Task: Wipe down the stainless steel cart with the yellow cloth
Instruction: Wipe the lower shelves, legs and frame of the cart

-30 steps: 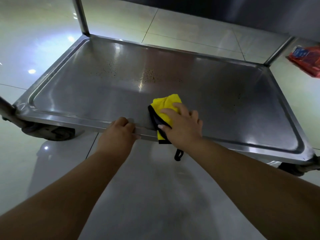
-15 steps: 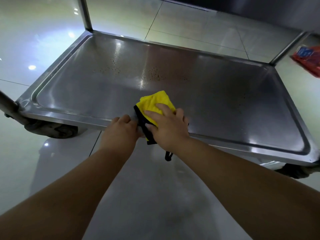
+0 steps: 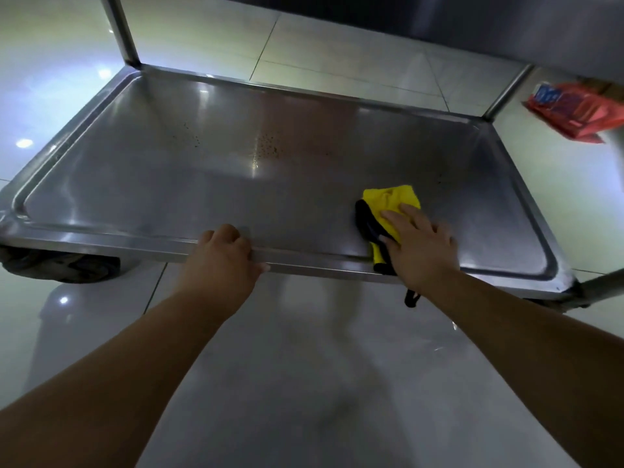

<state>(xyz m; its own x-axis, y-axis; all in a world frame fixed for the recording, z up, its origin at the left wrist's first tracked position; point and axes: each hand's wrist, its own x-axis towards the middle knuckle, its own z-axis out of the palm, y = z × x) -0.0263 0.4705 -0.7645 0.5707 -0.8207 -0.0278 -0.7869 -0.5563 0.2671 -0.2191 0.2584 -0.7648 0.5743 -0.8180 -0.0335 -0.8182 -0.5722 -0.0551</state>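
1. Left hand (image 3: 223, 256) grips the near rim of the cart (image 3: 101, 236), fingers curled over the edge, thumb along the outer lip; same hold as in both earlier frames, roughly mid-length of the near edge
2. Right hand (image 3: 417, 246) lies flat on the yellow cloth (image 3: 391, 201), fingers straight and spread, pressing it onto the shelf; not curled round it
3. Change: 0.5 s ago the cloth was touching the left hand at mid near edge; now it sits well to the right, toward the near right corner, hands well apart
4. Cloth is bunched, yellow side up at the far end, black backing showing on its left side. Its near end drapes over the near rim and a black loop (image 3: 412, 298) hangs below the edge
5. Caster wheel (image 3: 60, 265) shows under the near left corner; another at the near right is mostly hidden by the frame
6. Dark specks (image 3: 268, 146) lie on the shelf mid-way toward the far edge, with a fainter patch to their left and a few near the far right; same spots as before
7. Upright posts rise at the far left corner (image 3: 123, 32) and far right corner (image 3: 506, 92)
8. Beyond the far right corner a red and blue packet (image 3: 574, 109) lies on the glossy tile floor (image 3: 337, 42), apart from the cart
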